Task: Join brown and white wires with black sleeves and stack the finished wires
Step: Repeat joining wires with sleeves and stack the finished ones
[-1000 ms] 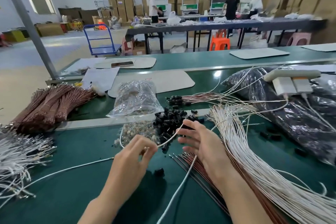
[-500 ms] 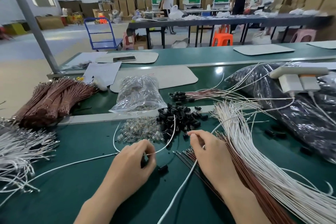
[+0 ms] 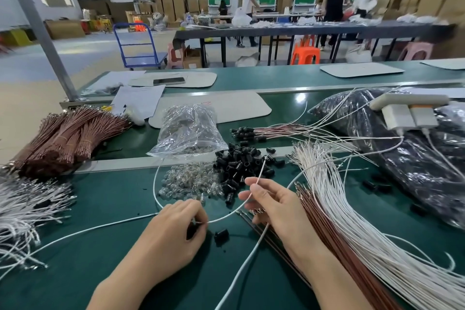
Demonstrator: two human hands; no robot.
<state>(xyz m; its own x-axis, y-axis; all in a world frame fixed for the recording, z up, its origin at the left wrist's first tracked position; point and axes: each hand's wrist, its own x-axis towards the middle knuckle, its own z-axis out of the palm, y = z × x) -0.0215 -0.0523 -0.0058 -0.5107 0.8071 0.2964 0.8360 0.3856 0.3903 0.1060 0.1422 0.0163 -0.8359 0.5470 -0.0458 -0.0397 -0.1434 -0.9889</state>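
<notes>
Hands sit nearest the camera over the green table. The left hand has its fingers curled in, thumb and forefinger pinching a white wire, while the right hand pinches the same wire further along, and the wire's free tip rises away toward the pile of black sleeves. Between the two grips the wire sags in a shallow arc running left to right. One loose black sleeve lies on the table just right of the left fingertips and below that arc, nearer the left hand than the right. By its place it looks like the piece the next move turns on, though which way its bore faces is too small to tell. Whether the left fingers hold anything besides the wire is hidden by the hand itself. Beside the right wrist run brown wires, and next to them a fan of white wires, both cut off at the lower edge. Beyond lie small clear parts, then a clear bag, and to its right the finished wires, stacked with their black-sleeved ends pointing left. Bundled brown wires rest far left.
</notes>
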